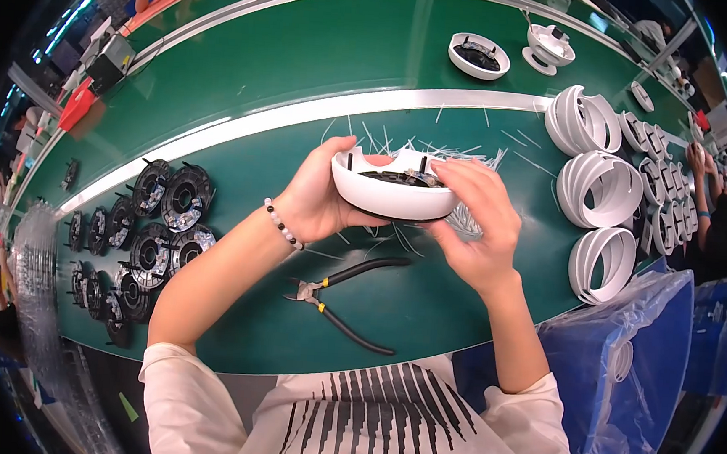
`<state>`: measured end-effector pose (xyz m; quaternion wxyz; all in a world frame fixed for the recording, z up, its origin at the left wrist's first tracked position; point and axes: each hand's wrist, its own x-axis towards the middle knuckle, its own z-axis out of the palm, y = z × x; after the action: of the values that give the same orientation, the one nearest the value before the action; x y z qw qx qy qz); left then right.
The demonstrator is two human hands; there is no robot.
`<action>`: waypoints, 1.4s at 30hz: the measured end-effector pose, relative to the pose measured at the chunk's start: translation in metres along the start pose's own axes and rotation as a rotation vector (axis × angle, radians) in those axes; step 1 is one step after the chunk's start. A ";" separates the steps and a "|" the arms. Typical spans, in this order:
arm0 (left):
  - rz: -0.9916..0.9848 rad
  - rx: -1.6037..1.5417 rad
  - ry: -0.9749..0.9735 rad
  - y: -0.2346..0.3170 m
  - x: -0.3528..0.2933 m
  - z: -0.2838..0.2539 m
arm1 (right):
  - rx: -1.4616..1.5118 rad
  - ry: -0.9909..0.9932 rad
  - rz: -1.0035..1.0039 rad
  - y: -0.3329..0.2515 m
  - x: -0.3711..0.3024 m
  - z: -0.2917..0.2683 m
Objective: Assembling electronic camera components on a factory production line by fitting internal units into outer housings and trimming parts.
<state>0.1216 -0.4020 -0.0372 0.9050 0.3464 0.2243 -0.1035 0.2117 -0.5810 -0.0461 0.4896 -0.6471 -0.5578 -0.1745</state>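
Shell (395, 200) was above the bench (247, 328), its left side grasped by the fingers of the left hand (319, 186), its right by those of the right hand (481, 227); an uneven grip could have tipped out its black insert (390, 178), if loose. Far right, a bowl (478, 70) held another.

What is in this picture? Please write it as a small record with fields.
Left hand: holds the left side of a white shell
Right hand: holds its right side
Inside shell: black part
Tool: cutting pliers, handles spread, on the green table
Table, left: black round parts in groups
Table, right: stacked white rings
Around shell: thin white strips, scattered
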 end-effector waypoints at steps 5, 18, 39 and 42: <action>-0.047 -0.040 -0.051 -0.003 -0.001 0.001 | 0.104 -0.005 0.001 -0.003 0.005 -0.005; 0.440 0.314 0.154 -0.025 -0.017 0.008 | 0.633 0.033 0.413 -0.011 -0.004 -0.006; 0.900 0.344 0.082 -0.021 -0.035 0.019 | 1.076 0.099 0.614 -0.024 -0.010 0.016; 0.686 0.188 0.104 -0.011 -0.028 0.013 | 1.106 0.022 0.752 -0.022 -0.012 0.017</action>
<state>0.0978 -0.4178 -0.0219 0.8387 0.4879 0.1302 0.2039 0.1830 -0.5754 -0.0533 0.7822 -0.4496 -0.2965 0.3132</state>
